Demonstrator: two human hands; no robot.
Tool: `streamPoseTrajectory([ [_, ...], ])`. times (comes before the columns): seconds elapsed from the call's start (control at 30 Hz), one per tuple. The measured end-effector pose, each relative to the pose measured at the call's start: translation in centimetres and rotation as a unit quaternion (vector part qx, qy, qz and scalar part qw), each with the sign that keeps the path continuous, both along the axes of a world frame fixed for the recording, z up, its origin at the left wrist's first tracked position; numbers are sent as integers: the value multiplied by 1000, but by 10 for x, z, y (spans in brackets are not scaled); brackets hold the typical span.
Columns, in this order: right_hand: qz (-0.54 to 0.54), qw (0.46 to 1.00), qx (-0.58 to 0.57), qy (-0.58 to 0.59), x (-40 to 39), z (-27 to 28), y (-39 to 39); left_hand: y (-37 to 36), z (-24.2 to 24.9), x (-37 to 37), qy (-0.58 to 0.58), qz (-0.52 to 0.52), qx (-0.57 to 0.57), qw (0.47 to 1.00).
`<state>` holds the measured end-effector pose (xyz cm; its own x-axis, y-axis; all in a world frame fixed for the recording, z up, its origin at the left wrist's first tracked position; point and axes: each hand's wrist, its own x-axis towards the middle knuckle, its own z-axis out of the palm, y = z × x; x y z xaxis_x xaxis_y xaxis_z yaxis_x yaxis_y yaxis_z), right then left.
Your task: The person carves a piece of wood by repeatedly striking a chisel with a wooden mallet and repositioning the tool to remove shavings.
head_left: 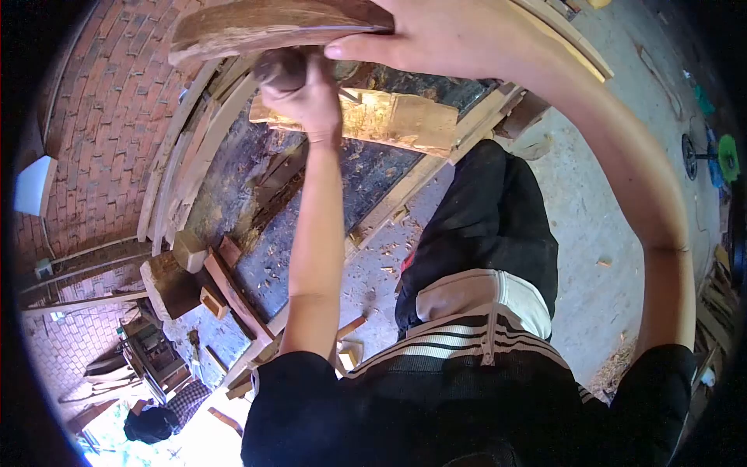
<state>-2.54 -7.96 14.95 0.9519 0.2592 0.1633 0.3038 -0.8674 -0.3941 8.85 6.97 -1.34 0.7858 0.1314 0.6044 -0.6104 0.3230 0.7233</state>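
Note:
My left hand (pixel 311 105) is closed around a dark, rounded wooden tool handle (pixel 282 70); a thin metal shaft (pixel 350 96) shows beside it. Under it, a pale, rough board (pixel 401 121) lies across a dark work surface (pixel 354 175). At the top edge my right hand (pixel 405 39) grips the end of a long brown wooden piece (pixel 272 29), its thumb along the lower side and its other fingers mostly hidden. The wooden piece is above my left hand.
Long planks (pixel 187 167) line the far side near a brick wall (pixel 117 101). Wooden blocks (pixel 173 284) stand at the left. Shavings lie on the concrete floor (pixel 595 233). A patterned cloth (pixel 189 399) and dark item are at the lower left, wood scraps (pixel 712 319) at the right.

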Motion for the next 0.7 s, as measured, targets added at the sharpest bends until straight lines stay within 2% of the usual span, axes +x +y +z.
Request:
streamPoseTrajectory([
  [0.03,-39,998,-17,39,-1,-4,0,6,10,-8,47,-26,-33,998],
  [0.07,-65,998,-19,14,-5,-15,-3,11,16,-7,66,18,-24,997],
  [0.1,-62,998,-19,14,-9,-19,-7,11,24,-8,88,48,-75,992],
  [0.17,-53,995,55,-62,-18,-24,-14,19,27,1,62,73,-60,994],
  [0.33,-78,992,39,-91,-17,-33,-19,6,27,6,20,50,-47,997],
  [0.43,-76,990,87,-80,-13,-37,-19,2,23,6,19,10,-36,999],
  [0.47,-26,988,112,-100,-6,-38,-21,0,24,7,34,31,-16,999],
  [0.5,25,983,137,-120,0,-34,-17,-3,24,8,49,53,3,997],
  [0.63,48,975,139,-166,5,7,2,-12,7,27,-20,37,43,998],
  [0.67,4,980,140,-141,-7,31,15,-18,13,23,-69,86,64,992],
  [0.7,-40,983,139,-116,-16,44,23,-22,17,17,-68,85,64,992],
])
